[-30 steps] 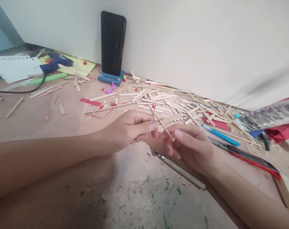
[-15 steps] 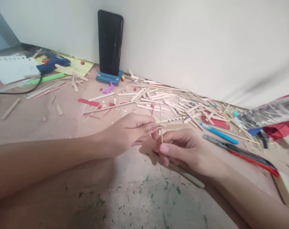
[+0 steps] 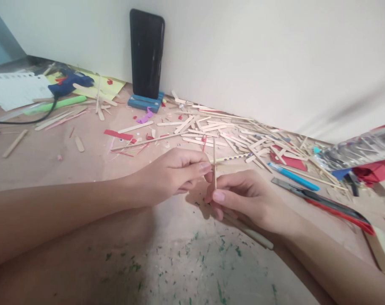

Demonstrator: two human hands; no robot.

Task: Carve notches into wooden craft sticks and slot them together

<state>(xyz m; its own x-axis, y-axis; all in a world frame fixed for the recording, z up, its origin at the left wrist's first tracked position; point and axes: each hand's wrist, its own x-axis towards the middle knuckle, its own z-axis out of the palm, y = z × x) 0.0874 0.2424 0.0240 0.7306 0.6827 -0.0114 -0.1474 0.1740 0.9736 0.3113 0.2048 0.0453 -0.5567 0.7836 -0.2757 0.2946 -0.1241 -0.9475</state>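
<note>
My right hand point(image 3: 243, 199) pinches a thin wooden stick point(image 3: 214, 159) between thumb and forefinger, holding it nearly upright above the table. From the left, my left hand point(image 3: 182, 171) reaches in, its thumb and forefinger pressed together right beside the stick's middle. Whatever sits between those left fingertips is too small to make out. Below my right hand lies a pale rod point(image 3: 256, 237), its far end hidden by the fingers. Just behind the hands is a dotted strip point(image 3: 235, 158).
Popsicle sticks point(image 3: 218, 126) are scattered along the wall. A black phone point(image 3: 147, 55) leans upright in a blue stand point(image 3: 144, 103). At right lie a blue pen point(image 3: 294, 176) and a box cutter point(image 3: 325, 203). A blue glue gun point(image 3: 72, 82) with its cord is at left.
The upright stick has shifted very slightly between my fingers, and the small crosswise bit by the left fingertips shows less. Both hands hold almost the same place.
</note>
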